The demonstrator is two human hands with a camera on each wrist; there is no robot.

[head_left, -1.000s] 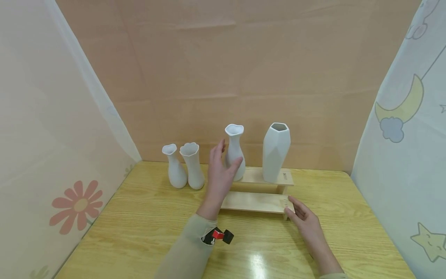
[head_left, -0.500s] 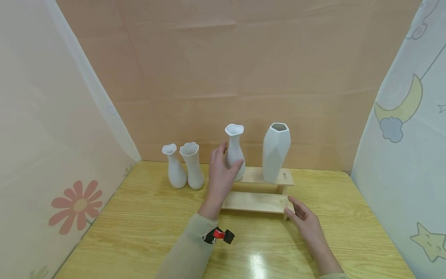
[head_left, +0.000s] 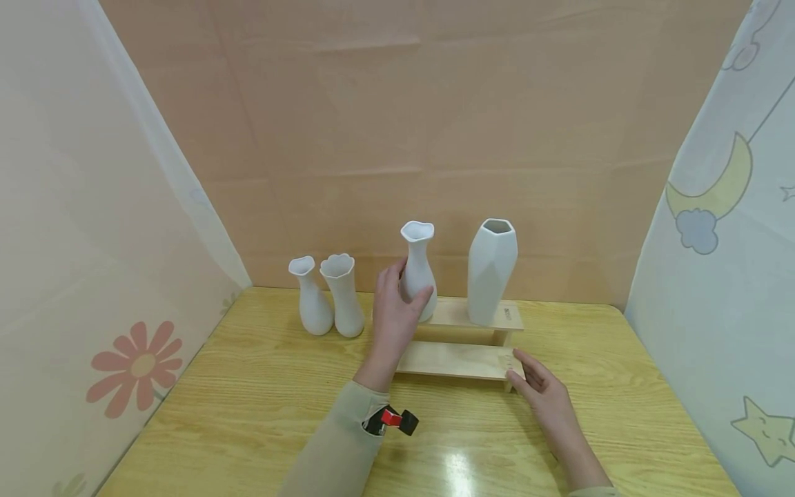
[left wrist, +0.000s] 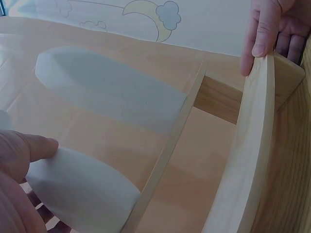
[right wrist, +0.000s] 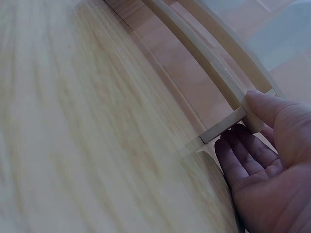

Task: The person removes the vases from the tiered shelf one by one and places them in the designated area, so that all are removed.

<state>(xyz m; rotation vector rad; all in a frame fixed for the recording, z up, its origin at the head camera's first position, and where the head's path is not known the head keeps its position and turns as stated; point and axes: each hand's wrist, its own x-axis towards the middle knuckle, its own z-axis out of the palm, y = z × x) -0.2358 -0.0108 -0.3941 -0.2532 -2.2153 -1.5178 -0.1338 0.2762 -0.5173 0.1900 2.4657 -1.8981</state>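
Note:
My left hand (head_left: 396, 314) grips the round belly of a narrow-necked white vase (head_left: 419, 266) with a wavy rim. Upright, this vase stands on the upper tier of a two-step wooden stand (head_left: 450, 359). In the left wrist view the thumb lies along one side of the vase, other fingers partly hidden behind it. At the right end of the lower step, my right hand (head_left: 549, 404) holds the board, thumb on its front edge and fingers around the end, as the right wrist view shows. A tall faceted white vase (head_left: 492, 273) stands farther right on the upper tier.
Left of the stand, on the wood-grain table (head_left: 248, 400), are a small narrow-necked vase (head_left: 315, 304) and a scalloped-rim vase (head_left: 345, 297), side by side. A peach backdrop (head_left: 348, 138) rises behind, with printed cloth walls at both sides.
My left hand's fingers have come down and closed in around the narrow-necked vase on the stand. The right hand and the vases have stayed in place.

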